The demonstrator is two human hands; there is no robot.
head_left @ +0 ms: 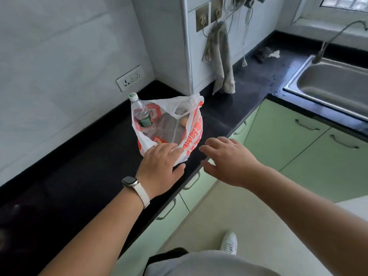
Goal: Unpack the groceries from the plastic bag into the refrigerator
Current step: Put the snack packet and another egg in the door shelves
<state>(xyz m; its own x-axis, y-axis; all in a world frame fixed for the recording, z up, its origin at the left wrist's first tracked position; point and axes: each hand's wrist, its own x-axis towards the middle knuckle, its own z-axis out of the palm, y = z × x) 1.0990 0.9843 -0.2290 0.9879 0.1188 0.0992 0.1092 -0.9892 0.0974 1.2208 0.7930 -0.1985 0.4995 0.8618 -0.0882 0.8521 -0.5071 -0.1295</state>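
A white plastic bag (192, 134) with orange print stands open on the black countertop (79, 176). Inside it a clear water bottle (142, 114) with a green label leans at the left, its white cap poking out. A brown egg (183, 122) lies at the bag's right side, beside a clear container whose contents I cannot make out. My left hand (161, 166), with a watch on the wrist, rests on the bag's near rim, fingers spread. My right hand (227, 158) hovers just right of the bag over the counter's edge, fingers apart and empty. No refrigerator is in view.
A grey towel (221, 56) hangs from a wall hook behind the bag. A steel sink (328, 84) with a tap sits at the right, with water drops beside it. Green cabinet doors (278, 136) run below the counter. A wall socket (130, 77) is left of the bag.
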